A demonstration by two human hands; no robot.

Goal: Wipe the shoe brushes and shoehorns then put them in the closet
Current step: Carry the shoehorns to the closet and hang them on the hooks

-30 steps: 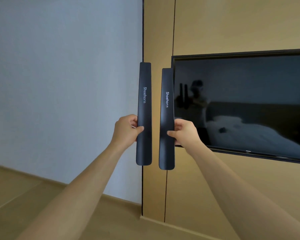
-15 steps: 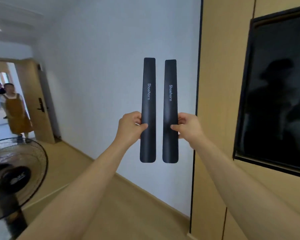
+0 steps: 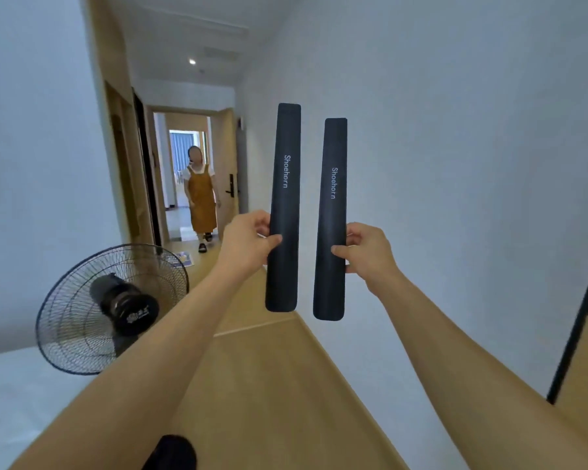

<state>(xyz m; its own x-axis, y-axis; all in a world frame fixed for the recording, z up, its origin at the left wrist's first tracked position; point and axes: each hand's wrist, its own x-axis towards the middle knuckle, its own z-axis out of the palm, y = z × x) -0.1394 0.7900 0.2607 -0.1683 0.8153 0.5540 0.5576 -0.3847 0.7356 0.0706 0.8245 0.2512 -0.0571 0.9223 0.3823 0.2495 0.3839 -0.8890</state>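
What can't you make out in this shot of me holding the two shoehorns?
- Head view: the strip of each shoehorn under the left hand and right hand is covered by fingers and thumb.
- Their back faces point away from the camera, so whether they are wiped clean cannot be told.
- The fan: its stand is cut off behind the left forearm.
- No closet or shoe brushes can be identified in this view.

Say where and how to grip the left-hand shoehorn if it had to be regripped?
Likely the lower middle of the left shoehorn, where the left hand already pinches it, coming from its left edge. It is a long, thin, upright strip, so thumb on the front and fingers behind suit its flat faces.
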